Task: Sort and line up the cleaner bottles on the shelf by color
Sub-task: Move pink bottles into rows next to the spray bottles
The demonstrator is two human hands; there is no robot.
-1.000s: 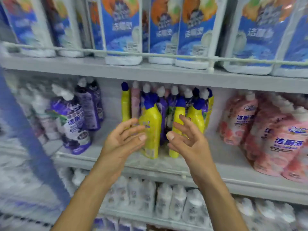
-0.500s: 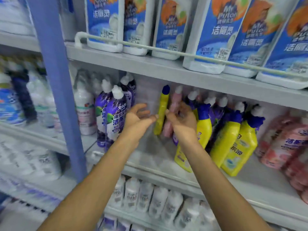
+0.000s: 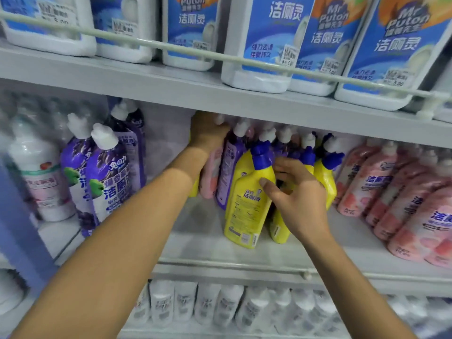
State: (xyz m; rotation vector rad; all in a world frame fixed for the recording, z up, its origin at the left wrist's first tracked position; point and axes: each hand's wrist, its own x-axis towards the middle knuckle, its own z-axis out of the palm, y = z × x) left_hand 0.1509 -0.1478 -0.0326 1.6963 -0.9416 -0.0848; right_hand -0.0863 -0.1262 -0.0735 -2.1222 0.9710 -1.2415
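Note:
A mixed cluster of bottles stands mid-shelf. My left hand (image 3: 208, 135) reaches deep under the upper shelf, and its fingers curl round the white-capped top of a pink bottle (image 3: 211, 172). Next to that stands a purple bottle (image 3: 228, 167), with a sliver of another yellow bottle (image 3: 194, 189) left of the pink one. My right hand (image 3: 298, 192) grips the front yellow bottle (image 3: 247, 199), which has a blue cap: thumb on its front, fingers curled behind its shoulder. More yellow bottles (image 3: 325, 177) and purple ones stand behind, partly hidden.
Pink bottles (image 3: 381, 182) fill the shelf's right side; purple bottles (image 3: 110, 177) and a white one (image 3: 36, 172) stand at the left. Big blue-labelled jugs (image 3: 269, 45) sit above behind a rail (image 3: 171, 48). White bottles (image 3: 220, 307) line the lower shelf. A blue upright (image 3: 19, 216) stands at far left.
Both hands went from hovering in front of the bottles to reaching among them. The left moved to the back onto the pink bottle's top; the right closed on the front yellow bottle.

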